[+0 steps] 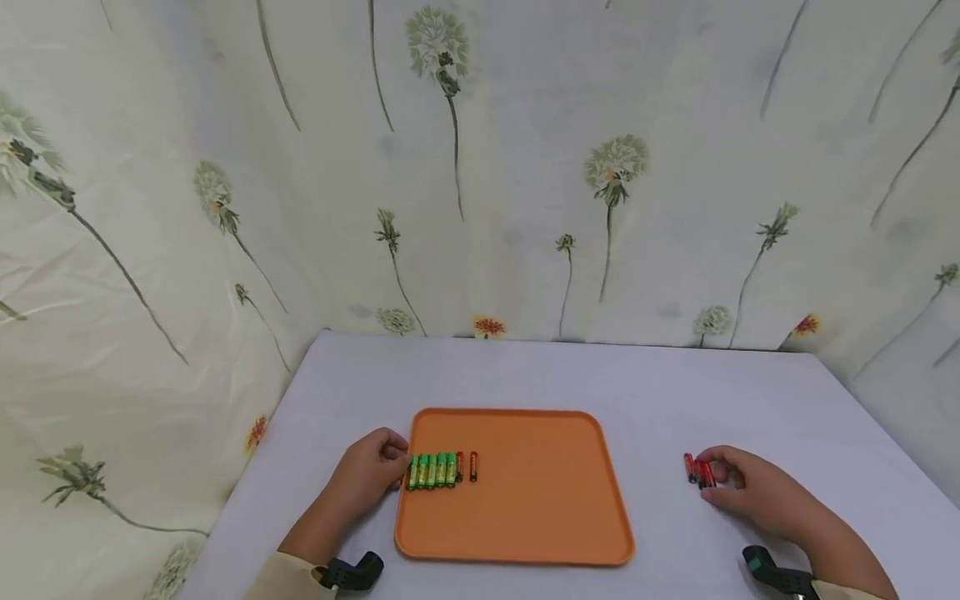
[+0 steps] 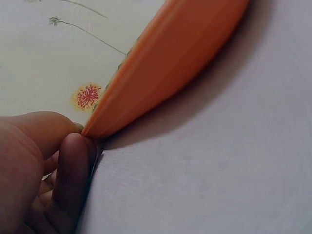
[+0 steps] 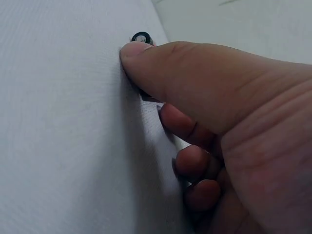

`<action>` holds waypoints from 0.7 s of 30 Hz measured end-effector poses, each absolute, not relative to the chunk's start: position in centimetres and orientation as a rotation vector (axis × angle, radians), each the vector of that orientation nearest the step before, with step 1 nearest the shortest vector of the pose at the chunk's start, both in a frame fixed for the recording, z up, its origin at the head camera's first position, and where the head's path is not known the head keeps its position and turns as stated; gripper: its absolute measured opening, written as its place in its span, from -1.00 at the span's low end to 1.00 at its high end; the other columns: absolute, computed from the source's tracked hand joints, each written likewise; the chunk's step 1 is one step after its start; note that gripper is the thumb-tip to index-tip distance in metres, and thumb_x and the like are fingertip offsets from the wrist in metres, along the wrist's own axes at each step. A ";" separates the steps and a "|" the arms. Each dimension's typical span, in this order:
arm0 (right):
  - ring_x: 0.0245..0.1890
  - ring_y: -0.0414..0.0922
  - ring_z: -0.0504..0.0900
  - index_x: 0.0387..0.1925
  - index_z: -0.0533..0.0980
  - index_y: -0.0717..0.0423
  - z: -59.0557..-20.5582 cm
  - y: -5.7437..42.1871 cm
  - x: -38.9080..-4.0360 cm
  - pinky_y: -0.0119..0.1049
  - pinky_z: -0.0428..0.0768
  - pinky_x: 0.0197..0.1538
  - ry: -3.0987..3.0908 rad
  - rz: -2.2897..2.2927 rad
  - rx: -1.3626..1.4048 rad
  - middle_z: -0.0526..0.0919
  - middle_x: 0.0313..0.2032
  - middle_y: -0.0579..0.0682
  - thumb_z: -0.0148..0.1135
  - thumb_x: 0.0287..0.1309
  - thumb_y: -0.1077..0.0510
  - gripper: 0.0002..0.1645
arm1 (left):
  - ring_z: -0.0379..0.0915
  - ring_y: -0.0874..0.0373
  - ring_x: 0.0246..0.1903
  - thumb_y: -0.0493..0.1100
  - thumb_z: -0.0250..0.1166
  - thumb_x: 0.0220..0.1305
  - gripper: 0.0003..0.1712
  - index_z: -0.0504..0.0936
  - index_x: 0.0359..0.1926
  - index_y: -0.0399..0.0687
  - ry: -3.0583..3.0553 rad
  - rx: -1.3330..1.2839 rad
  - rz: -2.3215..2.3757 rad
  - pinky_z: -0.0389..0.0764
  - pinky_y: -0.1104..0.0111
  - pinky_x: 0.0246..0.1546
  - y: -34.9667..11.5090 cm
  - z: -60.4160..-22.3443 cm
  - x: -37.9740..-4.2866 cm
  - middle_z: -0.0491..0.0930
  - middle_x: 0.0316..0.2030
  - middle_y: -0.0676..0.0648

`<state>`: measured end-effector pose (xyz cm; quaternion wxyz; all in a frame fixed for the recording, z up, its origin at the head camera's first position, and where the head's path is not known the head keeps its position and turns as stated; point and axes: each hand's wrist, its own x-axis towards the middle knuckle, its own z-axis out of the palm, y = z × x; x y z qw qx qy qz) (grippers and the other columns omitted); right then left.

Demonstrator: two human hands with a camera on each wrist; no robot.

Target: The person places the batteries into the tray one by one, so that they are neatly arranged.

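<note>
My left hand [image 1: 371,462] pinches the left rim of an orange tray [image 1: 536,508] between thumb and forefinger, as the left wrist view shows close up at the tray edge [image 2: 146,73]. Beside its fingertips, inside the tray, several green batteries [image 1: 431,472] stand in a side-by-side row. Two red batteries [image 1: 473,467] continue that row on its right. Away to the right, my right hand [image 1: 765,492] pinches a red battery [image 1: 710,475] at the end of a small group of red batteries [image 1: 689,468] on the table. In the right wrist view the thumb covers most of them, with one battery end [image 3: 142,38] showing.
A white-covered table [image 1: 660,383] carries the tray. Behind and at the left hangs a flower-patterned curtain [image 1: 517,167]. Black wrist straps with cameras [image 1: 352,573] sit on both forearms. The tray's raised rim runs all round it.
</note>
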<state>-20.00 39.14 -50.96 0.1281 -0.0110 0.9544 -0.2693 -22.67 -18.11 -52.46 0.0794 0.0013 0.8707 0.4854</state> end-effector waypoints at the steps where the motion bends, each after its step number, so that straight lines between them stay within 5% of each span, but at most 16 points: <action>1: -0.27 -0.10 0.39 0.27 0.49 0.14 -51.0 39.1 -20.1 -0.29 0.36 -0.34 2.780 -0.784 -0.029 0.47 -0.20 -0.01 0.52 0.18 -0.16 -0.24 | 0.58 0.17 -0.40 -0.16 0.36 0.42 -0.80 0.61 -0.02 -0.11 2.607 0.002 1.456 0.68 0.33 -0.37 -18.1 -52.4 -22.7 0.65 -0.27 -0.03; 21: -0.23 -0.10 0.43 0.23 0.53 0.18 -51.3 39.3 -20.4 -0.25 0.40 -0.25 2.804 -0.733 0.055 0.54 -0.22 -0.06 0.47 0.18 -0.29 -0.19 | 0.58 0.16 -0.44 -0.18 0.34 0.43 -0.80 0.60 -0.01 -0.14 2.589 0.008 1.466 0.66 0.31 -0.39 -18.1 -52.2 -22.7 0.65 -0.28 -0.03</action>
